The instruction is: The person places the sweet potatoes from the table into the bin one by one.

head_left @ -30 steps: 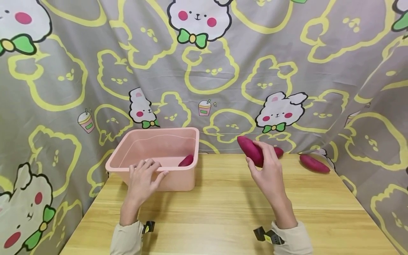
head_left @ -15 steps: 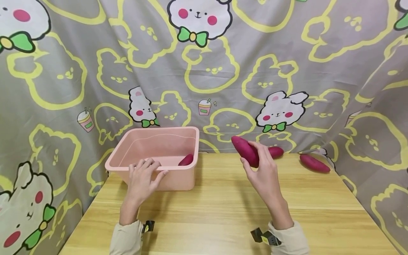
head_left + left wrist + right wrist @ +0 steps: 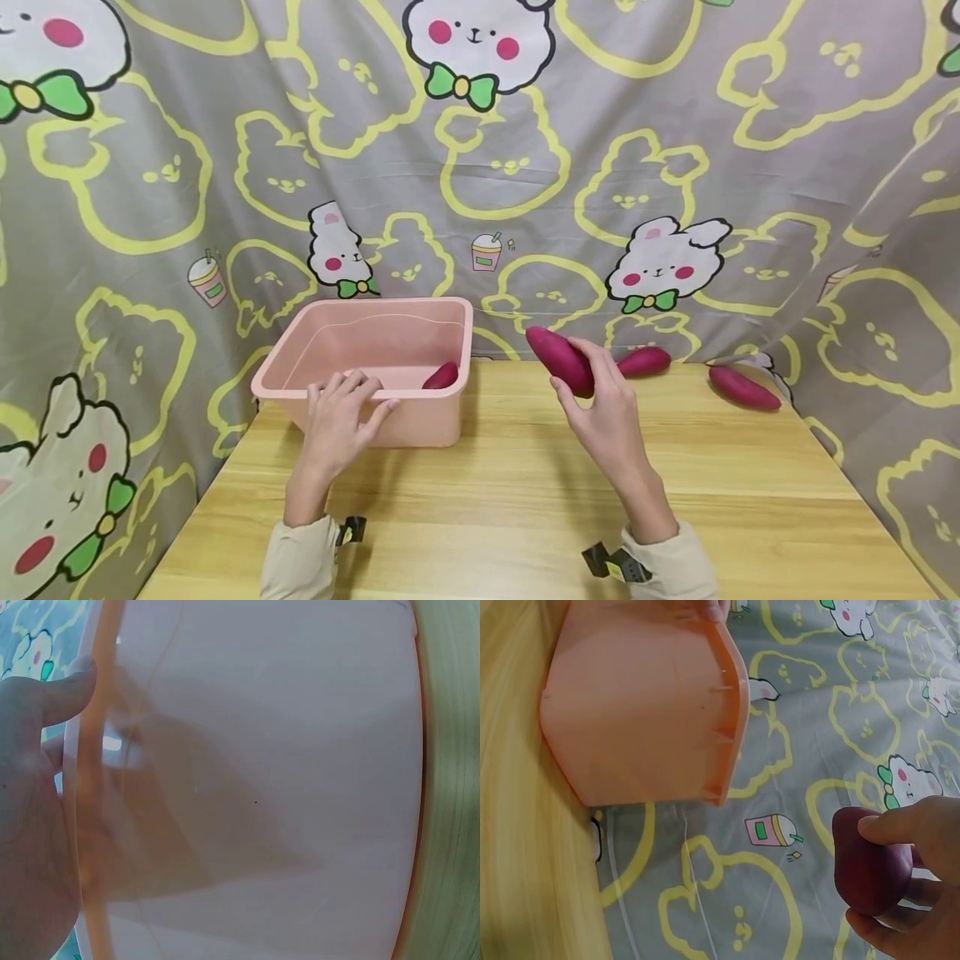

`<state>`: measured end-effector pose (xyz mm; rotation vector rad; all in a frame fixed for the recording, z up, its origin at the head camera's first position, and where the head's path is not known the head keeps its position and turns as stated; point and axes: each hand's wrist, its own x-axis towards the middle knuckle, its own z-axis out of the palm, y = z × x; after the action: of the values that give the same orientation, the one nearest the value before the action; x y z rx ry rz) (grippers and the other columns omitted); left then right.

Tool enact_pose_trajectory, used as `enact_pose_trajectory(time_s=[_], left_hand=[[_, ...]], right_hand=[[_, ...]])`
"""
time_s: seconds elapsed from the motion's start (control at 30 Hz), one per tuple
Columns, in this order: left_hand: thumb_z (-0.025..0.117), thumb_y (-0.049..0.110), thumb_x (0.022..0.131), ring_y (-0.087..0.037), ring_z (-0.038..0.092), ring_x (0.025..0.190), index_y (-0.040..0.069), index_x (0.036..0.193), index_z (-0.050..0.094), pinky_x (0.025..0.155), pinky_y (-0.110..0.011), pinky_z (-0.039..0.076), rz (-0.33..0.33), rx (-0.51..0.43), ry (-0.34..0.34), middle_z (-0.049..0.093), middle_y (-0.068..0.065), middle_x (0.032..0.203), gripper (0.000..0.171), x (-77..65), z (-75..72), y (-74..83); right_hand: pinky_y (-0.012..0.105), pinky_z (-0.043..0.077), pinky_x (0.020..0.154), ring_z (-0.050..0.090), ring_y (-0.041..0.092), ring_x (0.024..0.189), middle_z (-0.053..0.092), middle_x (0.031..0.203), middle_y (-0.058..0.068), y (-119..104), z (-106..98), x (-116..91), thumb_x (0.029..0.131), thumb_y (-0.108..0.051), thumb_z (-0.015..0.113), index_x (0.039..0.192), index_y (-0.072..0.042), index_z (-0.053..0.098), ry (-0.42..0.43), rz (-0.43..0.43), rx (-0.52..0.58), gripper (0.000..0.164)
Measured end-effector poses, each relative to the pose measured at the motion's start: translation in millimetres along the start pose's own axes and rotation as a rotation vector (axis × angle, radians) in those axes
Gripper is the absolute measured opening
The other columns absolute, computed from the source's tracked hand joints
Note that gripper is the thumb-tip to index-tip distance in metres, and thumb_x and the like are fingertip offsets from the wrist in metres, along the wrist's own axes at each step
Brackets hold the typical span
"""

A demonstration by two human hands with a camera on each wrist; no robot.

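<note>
Purple-skinned sweet potatoes and a pink plastic tub (image 3: 423,423) are on a wooden table. My right hand (image 3: 609,421) grips one sweet potato (image 3: 558,358) above the table, right of the tub; in the right wrist view the thumb lies on one side of this sweet potato (image 3: 870,862) and the fingers on the other. With its fingers over the tub's near rim, my left hand (image 3: 337,425) holds the tub; the left wrist view shows the thumb outside the tub wall (image 3: 300,750). Inside the tub, at its right, lies another sweet potato (image 3: 441,376).
Behind the held one, a sweet potato (image 3: 647,362) lies at the table's back edge. A further sweet potato (image 3: 742,388) is at the back right. A grey patterned curtain (image 3: 517,192) hangs behind and beside the wooden table (image 3: 510,500).
My right hand has moved left toward the tub with the sweet potato, uncovering more of the one behind it. The left hand has stayed on the tub's rim.
</note>
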<state>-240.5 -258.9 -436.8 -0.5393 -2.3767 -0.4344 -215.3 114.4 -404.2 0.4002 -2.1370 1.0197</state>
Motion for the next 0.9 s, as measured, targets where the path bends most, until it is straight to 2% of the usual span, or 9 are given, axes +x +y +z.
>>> enact_pose_trajectory(time_s=[0.23,0.57,0.9], left_hand=[[0.073,0.041,0.091,-0.030,0.052,0.095,0.014,0.098,0.069,0.084,-0.057,0.029,-0.007,-0.004,-0.018,0.062,-0.003,0.098,0.028,0.5,-1.3,1.1],[0.073,0.041,0.091,-0.029,0.052,0.095,0.016,0.096,0.067,0.083,-0.056,0.029,-0.009,-0.002,-0.016,0.061,-0.002,0.096,0.026,-0.6,-0.7,1.1],[0.073,0.041,0.091,-0.030,0.052,0.095,0.016,0.096,0.068,0.083,-0.056,0.028,-0.012,-0.004,-0.016,0.062,-0.002,0.097,0.027,-0.5,-0.6,0.6]], right_hand=[[0.049,0.056,0.088,0.063,0.027,0.112,0.062,0.131,0.009,-1.6,6.7,-0.3,0.085,-0.008,0.084,0.139,-0.008,0.058,-0.004,-0.020,0.015,0.060],[0.047,0.056,0.086,0.063,0.026,0.112,0.063,0.130,0.009,-7.4,25.4,-3.5,0.087,-0.010,0.082,0.139,-0.008,0.058,-0.053,-0.068,0.062,0.057],[0.045,0.056,0.088,0.061,0.023,0.114,0.061,0.135,0.007,-15.8,41.7,1.0,0.090,-0.015,0.080,0.142,-0.013,0.057,-0.098,-0.081,0.083,0.057]])
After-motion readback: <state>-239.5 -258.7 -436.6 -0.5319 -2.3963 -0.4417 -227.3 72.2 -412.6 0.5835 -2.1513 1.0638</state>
